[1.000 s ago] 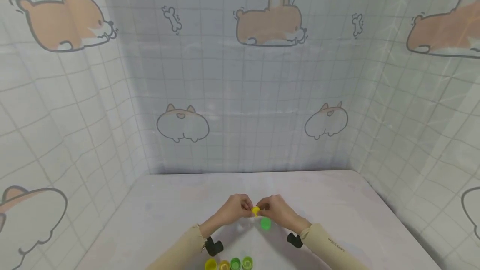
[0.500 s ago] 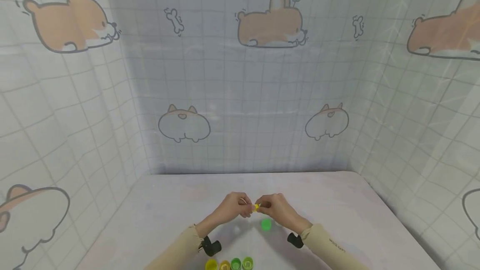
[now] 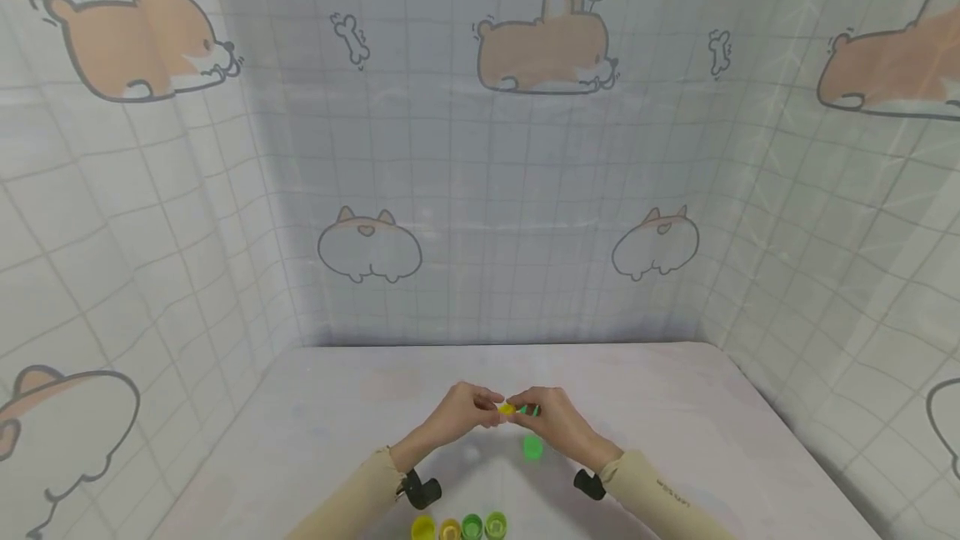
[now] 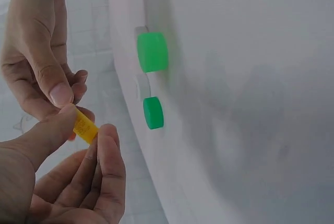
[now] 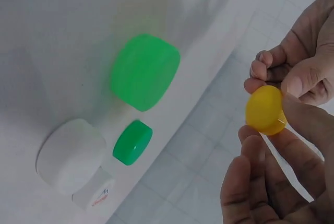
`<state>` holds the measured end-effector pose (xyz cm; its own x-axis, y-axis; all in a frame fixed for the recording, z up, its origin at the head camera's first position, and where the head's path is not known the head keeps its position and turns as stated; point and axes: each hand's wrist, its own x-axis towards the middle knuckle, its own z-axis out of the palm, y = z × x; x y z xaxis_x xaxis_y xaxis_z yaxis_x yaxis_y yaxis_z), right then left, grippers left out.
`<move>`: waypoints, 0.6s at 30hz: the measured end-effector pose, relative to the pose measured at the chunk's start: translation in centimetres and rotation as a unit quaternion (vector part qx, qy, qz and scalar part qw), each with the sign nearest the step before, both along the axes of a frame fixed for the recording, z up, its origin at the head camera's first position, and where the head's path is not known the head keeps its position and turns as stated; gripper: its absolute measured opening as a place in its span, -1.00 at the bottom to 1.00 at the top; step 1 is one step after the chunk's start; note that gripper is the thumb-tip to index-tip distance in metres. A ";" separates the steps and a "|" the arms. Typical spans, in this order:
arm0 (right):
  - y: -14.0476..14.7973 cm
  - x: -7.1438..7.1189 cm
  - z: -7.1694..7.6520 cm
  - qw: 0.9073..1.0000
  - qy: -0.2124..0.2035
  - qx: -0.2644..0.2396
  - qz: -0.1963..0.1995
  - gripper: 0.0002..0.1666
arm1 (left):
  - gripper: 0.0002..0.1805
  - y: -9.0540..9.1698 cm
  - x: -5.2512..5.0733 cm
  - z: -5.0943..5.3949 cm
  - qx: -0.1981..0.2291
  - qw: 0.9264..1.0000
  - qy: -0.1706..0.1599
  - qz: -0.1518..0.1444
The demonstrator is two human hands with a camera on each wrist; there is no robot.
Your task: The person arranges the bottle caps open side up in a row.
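Observation:
Both hands hold a small round yellow cap [image 5: 264, 110] between them, raised off the table. My left hand [image 3: 461, 415] pinches it with thumb and fingers; in the left wrist view, the side of the cap carries faint marks. The thumb and fingers of my right hand [image 3: 558, 426] pinch its other side. Below the hands stands a bright green lid-like piece [image 5: 145, 72], with a smaller dark green cap [image 5: 132, 142] beside it. A white round cap [image 5: 70, 156] and a small white piece with red marks [image 5: 96, 190] sit near them.
A row of several open yellow, orange and green caps [image 3: 472, 527] lies at the table's near edge. The pale table [image 3: 360, 390] is enclosed by curtains [image 3: 510, 157] printed with cartoon dogs. A black wrist camera [image 3: 422, 492] hangs under the left wrist.
The yellow cap has moved slightly up and left in the head view and turned between the fingers. A bit of dark green now shows past the right hand's fingers.

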<state>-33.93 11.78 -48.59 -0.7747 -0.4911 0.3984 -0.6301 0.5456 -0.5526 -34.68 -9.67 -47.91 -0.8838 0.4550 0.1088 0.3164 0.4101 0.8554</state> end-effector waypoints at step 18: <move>-0.4 -0.3 -0.1 0.996 -0.014 0.080 -0.028 -0.74 | -0.73 1.0 0.6 -0.2 -0.090 0.993 0.072 -0.008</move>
<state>-34.27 11.42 -48.69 -0.8129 -0.5013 0.2965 -0.5810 0.6621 -0.4734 -34.12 -8.63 -48.16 -0.8577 0.4922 0.1486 0.4375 0.5467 0.7140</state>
